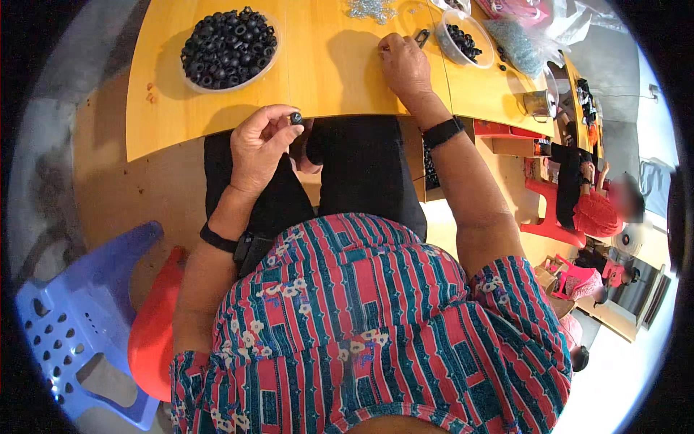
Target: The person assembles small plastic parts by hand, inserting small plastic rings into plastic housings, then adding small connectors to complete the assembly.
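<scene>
My left hand (pixel 254 148) is raised just off the table's near edge, thumb and forefinger pinching a small black cylindrical piece (pixel 296 118). Over the yellow table (pixel 325 79), my right hand (pixel 406 66) rests with its fingers curled in at the tabletop. Whatever those fingers may hold is hidden. A dark, slotted, elongated piece (pixel 422 37) shows right beside its knuckles; I cannot tell if the hand touches it. Left of my hands, a round clear tub (pixel 276 52) is heaped with black ring-like pieces (pixel 230 49). Another clear tub (pixel 489 56) holds fewer small black pieces (pixel 463 42).
Small silvery pieces (pixel 372 9) lie at the far edge. To the right are a plastic bag (pixel 517 43) and a metal cup (pixel 536 104). A blue plastic chair (pixel 94 311) and red stool (pixel 157 336) stand at left. Another person in red (pixel 598 213) sits at right.
</scene>
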Demonstrator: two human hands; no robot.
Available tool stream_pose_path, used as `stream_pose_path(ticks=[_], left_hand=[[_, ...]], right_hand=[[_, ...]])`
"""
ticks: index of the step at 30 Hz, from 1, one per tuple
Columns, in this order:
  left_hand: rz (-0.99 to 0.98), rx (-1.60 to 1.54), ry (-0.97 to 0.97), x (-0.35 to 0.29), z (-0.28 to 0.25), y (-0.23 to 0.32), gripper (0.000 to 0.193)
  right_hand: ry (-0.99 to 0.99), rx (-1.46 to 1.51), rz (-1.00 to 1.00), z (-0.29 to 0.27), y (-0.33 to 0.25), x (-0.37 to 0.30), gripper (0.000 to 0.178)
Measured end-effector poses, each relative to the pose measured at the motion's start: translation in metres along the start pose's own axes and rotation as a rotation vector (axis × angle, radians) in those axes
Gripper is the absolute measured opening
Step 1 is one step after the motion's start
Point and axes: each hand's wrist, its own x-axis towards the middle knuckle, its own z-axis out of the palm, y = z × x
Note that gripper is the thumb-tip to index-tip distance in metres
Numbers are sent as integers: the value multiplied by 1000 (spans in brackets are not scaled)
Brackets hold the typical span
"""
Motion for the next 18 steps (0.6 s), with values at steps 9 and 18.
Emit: stream_pose_path(ticks=[9,18], left_hand=[[48,44,5,0,2,-3,18],[86,63,-13,-5,7,-4,18]], right_hand=[[-359,1261,335,-37,-65,-49,17],[-556,1717,550,-44,-92,-88,15]])
